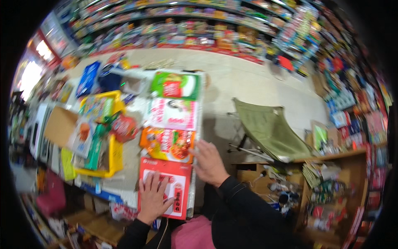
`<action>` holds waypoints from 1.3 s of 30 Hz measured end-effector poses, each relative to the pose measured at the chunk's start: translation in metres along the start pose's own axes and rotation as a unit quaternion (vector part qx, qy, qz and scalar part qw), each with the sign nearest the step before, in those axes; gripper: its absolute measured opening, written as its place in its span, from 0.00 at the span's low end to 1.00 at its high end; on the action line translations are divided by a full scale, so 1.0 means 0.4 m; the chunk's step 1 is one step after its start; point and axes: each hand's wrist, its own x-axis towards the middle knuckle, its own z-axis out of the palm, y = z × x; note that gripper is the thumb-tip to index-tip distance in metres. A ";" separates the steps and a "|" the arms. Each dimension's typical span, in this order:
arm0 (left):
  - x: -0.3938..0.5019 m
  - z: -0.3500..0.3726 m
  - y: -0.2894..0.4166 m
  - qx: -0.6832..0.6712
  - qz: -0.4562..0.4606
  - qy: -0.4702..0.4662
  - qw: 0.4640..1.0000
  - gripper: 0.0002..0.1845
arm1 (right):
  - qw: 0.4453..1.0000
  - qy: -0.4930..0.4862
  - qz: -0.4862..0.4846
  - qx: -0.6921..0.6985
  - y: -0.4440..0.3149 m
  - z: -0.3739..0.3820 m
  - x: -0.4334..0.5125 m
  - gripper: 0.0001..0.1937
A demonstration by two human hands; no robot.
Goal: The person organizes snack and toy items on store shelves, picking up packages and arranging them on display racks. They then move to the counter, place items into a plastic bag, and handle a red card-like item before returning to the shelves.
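Observation:
My left hand (154, 196) lies flat with its fingers apart on a red and white printed package (178, 183) at the near end of the table. Beside the table's right edge, my right hand (210, 163) has its fingertips at an orange food packet (168, 143), holding nothing that I can see. Beyond that packet a white and pink packet (174, 114) and a green packet (175, 85) continue the row along the table (132, 165). The picture is somewhat blurred.
Left of the row stands a yellow basket (116, 155) of mixed packages, with a red packet (124, 127) at its side. A green folding chair (267, 130) stands right of the table. Wooden shelving (335, 155) is at the lower right; stocked store shelves (186, 31) line the back.

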 end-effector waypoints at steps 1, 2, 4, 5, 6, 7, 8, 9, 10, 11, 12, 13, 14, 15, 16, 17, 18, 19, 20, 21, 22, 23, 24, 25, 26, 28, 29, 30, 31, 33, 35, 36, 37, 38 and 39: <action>-0.005 0.003 -0.010 -0.008 0.001 0.007 1.000 0.41 | 0.998 -0.058 -0.013 -0.010 0.017 0.004 0.013 0.30; -0.012 0.002 -0.015 -0.009 -0.005 0.004 1.000 0.41 | 0.995 -0.086 -0.050 -0.003 0.030 0.006 0.024 0.29; -0.020 0.002 -0.014 -0.015 -0.015 0.005 1.000 0.41 | 0.983 -0.133 -0.124 0.011 0.058 0.003 0.050 0.26; -0.026 0.004 -0.015 -0.019 -0.019 0.004 1.000 0.41 | 0.975 -0.153 -0.158 0.020 0.071 0.003 0.058 0.25; -0.029 0.003 -0.014 -0.022 -0.021 0.006 1.000 0.41 | 0.966 -0.171 -0.192 0.027 0.084 0.004 0.069 0.23; -0.031 -0.002 -0.011 -0.021 -0.031 -0.002 0.999 0.41 | 0.958 -0.162 -0.236 0.035 0.097 0.016 0.074 0.21; -0.026 -0.008 -0.004 -0.021 -0.036 -0.009 0.999 0.41 | 0.948 -0.151 -0.276 0.040 0.118 0.026 0.076 0.18; -0.022 -0.012 0.001 -0.022 -0.040 -0.016 0.999 0.41 | 0.938 -0.140 -0.313 0.045 0.135 0.035 0.074 0.16; -0.020 -0.014 0.004 -0.023 -0.042 -0.008 0.999 0.41 | 0.935 -0.136 -0.319 0.070 0.144 0.038 0.081 0.14; -0.019 -0.017 0.007 -0.026 -0.045 -0.012 0.999 0.41 | 0.932 -0.133 -0.323 0.094 0.149 0.042 0.086 0.12; -0.015 -0.020 0.008 -0.029 -0.048 -0.015 0.998 0.42 | 0.928 -0.130 -0.328 0.118 0.150 0.040 0.096 0.10; -0.012 -0.023 0.011 -0.031 -0.049 -0.018 0.998 0.42 | 0.931 -0.127 -0.308 0.150 0.151 0.036 0.103 0.10; -0.009 -0.024 0.015 -0.030 -0.049 -0.015 0.998 0.42 | 0.933 -0.124 -0.287 0.181 0.149 0.031 0.108 0.09; -0.009 -0.024 0.020 -0.028 -0.054 -0.013 0.998 0.42 | 0.933 -0.122 -0.266 0.211 0.147 0.024 0.115 0.09; -0.012 -0.024 0.023 -0.025 -0.058 -0.011 0.998 0.42 | 0.931 -0.118 -0.264 0.221 0.141 0.017 0.119 0.09; -0.014 -0.028 0.028 -0.022 -0.061 -0.010 0.998 0.42 | 0.930 -0.113 -0.262 0.231 0.133 0.008 0.121 0.09; -0.010 -0.030 0.033 -0.023 -0.066 -0.014 0.997 0.42 | 0.929 -0.108 -0.257 0.241 0.130 0.004 0.118 0.09; -0.005 -0.036 0.037 -0.024 -0.070 -0.018 0.997 0.42 | 0.926 -0.116 -0.284 0.219 0.135 0.010 0.115 0.09; -0.001 -0.042 0.041 -0.024 -0.074 -0.022 0.997 0.42 | 0.922 -0.124 -0.309 0.196 0.144 0.024 0.111 0.09; 0.002 -0.046 0.044 -0.026 -0.075 -0.022 0.997 0.42 | 0.917 -0.131 -0.334 0.172 0.145 0.025 0.112 0.10; 0.005 -0.050 0.047 -0.028 -0.076 -0.022 0.996 0.42 | 0.917 -0.130 -0.343 0.156 0.145 0.024 0.111 0.10; 0.006 -0.055 0.050 -0.029 -0.076 -0.023 0.996 0.42 | 0.916 -0.149 -0.336 0.164 0.146 0.020 0.108 0.10; 0.008 -0.058 0.053 -0.030 -0.069 -0.014 0.997 0.42 | 0.914 -0.167 -0.328 0.172 0.140 0.005 0.112 0.10; 0.007 -0.062 0.054 -0.037 -0.073 -0.023 0.996 0.41 | 0.911 -0.185 -0.321 0.179 0.139 -0.004 0.117 0.10; 0.005 -0.067 0.054 -0.045 -0.077 -0.032 0.996 0.41 | 0.909 -0.182 -0.323 0.191 0.142 -0.007 0.123 0.11; 0.009 -0.080 0.051 -0.066 -0.081 -0.044 0.994 0.38 | 0.906 -0.173 -0.324 0.210 0.156 -0.018 0.139 0.11; 0.012 -0.087 0.049 -0.081 -0.084 -0.048 0.992 0.37 | 0.923 -0.139 -0.298 0.201 0.164 -0.023 0.155 0.12; 0.023 -0.093 0.048 -0.096 -0.084 -0.049 0.991 0.35 | 0.939 -0.105 -0.270 0.187 0.179 -0.030 0.178 0.13; 0.034 -0.102 0.048 -0.105 -0.090 -0.057 0.989 0.33 | 0.952 -0.070 -0.242 0.174 0.193 -0.035 0.199 0.13; 0.061 -0.127 0.056 -0.124 -0.101 -0.071 0.985 0.29 | 0.965 -0.056 -0.221 0.127 0.229 -0.018 0.227 0.15; 0.100 -0.148 0.072 -0.080 -0.126 -0.096 0.984 0.27 | 0.965 -0.056 -0.233 0.103 0.263 -0.004 0.251 0.16; 0.119 -0.152 0.083 -0.061 -0.138 -0.110 0.982 0.26 | 0.962 -0.061 -0.248 0.097 0.270 -0.003 0.259 0.16; 0.138 -0.159 0.092 -0.064 -0.143 -0.100 0.983 0.25 | 0.958 -0.065 -0.264 0.091 0.274 0.000 0.267 0.15; 0.158 -0.165 0.100 -0.067 -0.148 -0.090 0.983 0.25 | 0.954 -0.070 -0.279 0.084 0.278 0.003 0.275 0.15; 0.179 -0.164 0.105 -0.071 -0.152 -0.080 0.983 0.24 | 0.948 -0.078 -0.299 0.076 0.285 0.007 0.282 0.13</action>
